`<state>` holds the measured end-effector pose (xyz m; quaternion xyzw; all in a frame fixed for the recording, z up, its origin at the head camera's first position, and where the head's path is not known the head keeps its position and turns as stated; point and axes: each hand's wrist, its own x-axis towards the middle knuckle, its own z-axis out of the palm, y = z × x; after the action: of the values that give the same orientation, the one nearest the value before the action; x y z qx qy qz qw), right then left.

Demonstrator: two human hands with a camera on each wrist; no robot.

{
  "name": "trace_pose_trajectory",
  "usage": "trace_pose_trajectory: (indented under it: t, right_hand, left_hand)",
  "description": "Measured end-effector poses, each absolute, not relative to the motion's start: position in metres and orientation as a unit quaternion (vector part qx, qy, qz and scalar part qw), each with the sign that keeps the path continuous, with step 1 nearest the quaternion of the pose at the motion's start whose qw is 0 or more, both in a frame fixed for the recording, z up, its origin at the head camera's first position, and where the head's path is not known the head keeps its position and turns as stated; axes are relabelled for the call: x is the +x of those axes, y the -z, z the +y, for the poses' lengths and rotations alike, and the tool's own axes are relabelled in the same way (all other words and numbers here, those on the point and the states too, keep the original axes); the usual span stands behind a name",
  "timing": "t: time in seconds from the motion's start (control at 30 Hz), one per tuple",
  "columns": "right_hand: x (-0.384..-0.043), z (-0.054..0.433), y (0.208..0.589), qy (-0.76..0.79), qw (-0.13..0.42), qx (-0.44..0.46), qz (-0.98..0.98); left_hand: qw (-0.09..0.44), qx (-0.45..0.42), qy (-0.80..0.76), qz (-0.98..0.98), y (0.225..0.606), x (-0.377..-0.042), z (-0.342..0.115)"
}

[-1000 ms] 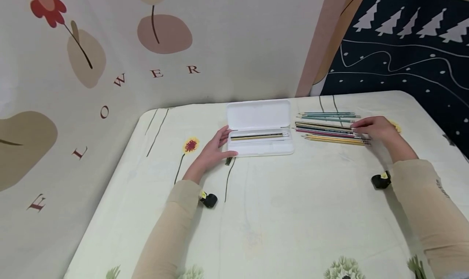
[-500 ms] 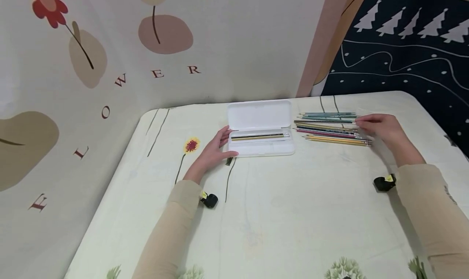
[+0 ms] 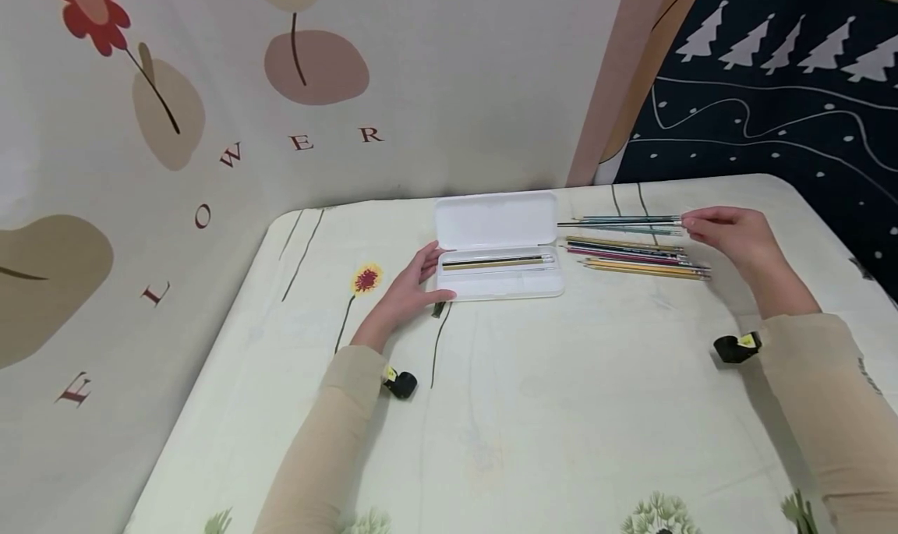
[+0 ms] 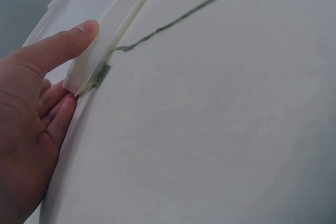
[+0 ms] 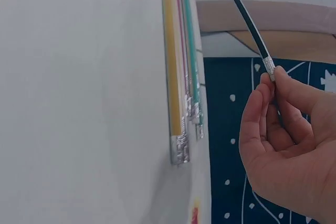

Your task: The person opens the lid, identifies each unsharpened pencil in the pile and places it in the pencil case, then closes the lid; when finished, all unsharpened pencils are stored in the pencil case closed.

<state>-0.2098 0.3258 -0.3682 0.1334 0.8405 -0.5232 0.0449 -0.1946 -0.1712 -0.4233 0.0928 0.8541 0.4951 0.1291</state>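
Observation:
An open white plastic pencil case (image 3: 505,291) lies at the far middle of the table, its lid (image 3: 495,219) tipped back. A black and a gold pencil (image 3: 491,264) rest in its rear part. My left hand (image 3: 405,291) holds the case at its left end; in the left wrist view the thumb is over the rim and the fingers are at the corner. With thumb and fingertips, my right hand (image 3: 735,242) pinches a dark pencil (image 5: 244,14) by its metal-banded end. The pencil is raised, overlapping the teal pencils (image 3: 631,231) in the head view.
Right of the case, several dark, red and gold pencils (image 3: 617,251) lie side by side, with yellow pencils (image 3: 641,270) in front. A flower-printed cloth (image 3: 533,409) covers the table. A printed curtain (image 3: 449,74) hangs behind, and a navy one (image 3: 779,121) at the right.
My right hand has shifted from the dark pencils toward the back, lifting one dark pencil out of the group over the teal ones. The left hand and case have stayed put.

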Motion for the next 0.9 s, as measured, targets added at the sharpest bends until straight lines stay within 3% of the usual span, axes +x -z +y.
trace_pose_trajectory:
  t: [0.9]
  right_hand:
    - [-0.203,0.314,0.340,0.594,-0.024,0.145,0.791]
  left_hand:
    - [0.133,0.090,-0.491,0.856,0.424,-0.196,-0.171]
